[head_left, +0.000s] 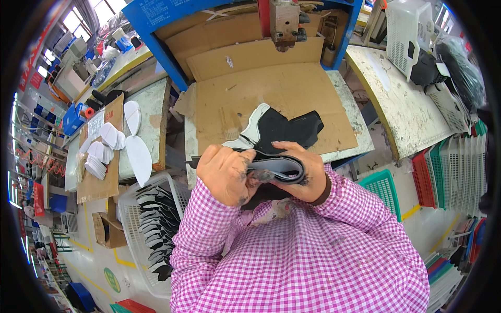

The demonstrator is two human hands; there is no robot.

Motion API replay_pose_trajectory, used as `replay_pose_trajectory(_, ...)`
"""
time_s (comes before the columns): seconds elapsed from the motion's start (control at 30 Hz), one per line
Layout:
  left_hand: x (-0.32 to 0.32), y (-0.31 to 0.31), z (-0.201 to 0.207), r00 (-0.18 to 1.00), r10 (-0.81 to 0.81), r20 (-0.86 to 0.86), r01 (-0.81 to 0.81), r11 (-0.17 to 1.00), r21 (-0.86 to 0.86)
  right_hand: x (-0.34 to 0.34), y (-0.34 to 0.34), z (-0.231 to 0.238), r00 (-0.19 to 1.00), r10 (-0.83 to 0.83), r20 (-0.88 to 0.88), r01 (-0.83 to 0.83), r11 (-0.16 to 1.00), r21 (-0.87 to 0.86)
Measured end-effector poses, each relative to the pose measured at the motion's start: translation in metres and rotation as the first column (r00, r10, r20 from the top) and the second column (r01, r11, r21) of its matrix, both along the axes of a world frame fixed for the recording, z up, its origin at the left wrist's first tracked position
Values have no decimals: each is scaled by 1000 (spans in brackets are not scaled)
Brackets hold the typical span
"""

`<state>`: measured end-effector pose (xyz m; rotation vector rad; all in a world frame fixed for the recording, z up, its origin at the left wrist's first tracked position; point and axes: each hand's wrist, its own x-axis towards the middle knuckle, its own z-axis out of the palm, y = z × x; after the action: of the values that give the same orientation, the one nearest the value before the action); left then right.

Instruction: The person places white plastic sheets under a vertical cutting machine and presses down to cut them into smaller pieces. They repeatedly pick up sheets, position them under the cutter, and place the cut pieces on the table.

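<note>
Close to my chest, both my hands are closed on a curled black shoe-upper piece (286,166) with a pale grey lining. My left hand (222,175) is wrapped round its left end, fingers bent and darkly smudged. At the other end my right hand (311,175) grips the rolled edge between thumb and fingers. Just beyond my hands, a flat black piece (292,129) lies on the cardboard (235,83), with a white lining piece (254,124) showing along its left side. My hands hide the near part of both.
A blue-framed machine with a metal head (285,26) stands ahead. White cut pieces (138,156) lie on the left table. A white basket (130,208) holds several black pieces (154,224). Right are a worn table (396,104), a green basket (381,189) and stacked crates (459,172).
</note>
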<state>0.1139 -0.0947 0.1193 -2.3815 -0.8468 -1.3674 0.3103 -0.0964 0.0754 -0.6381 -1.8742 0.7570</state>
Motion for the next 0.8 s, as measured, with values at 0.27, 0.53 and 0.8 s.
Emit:
replay_pose_trajectory(0.27, -63, 11, -8, 880, 320, 351, -398, 900, 177, 46, 26, -6, 995, 29, 98, -22, 998, -64)
replay_pose_trajectory(0.53, -79, -21, -32, 683, 442, 582, -403, 892, -204, -20, 13, -33, 779, 32, -626, -544, 531, -650)
replay_pose_trajectory(0.8, -133, -107, -24, 310, 319, 896, 176, 906, -384, -64, 37, 52, 754, 378, -537, -619, 682, -389)
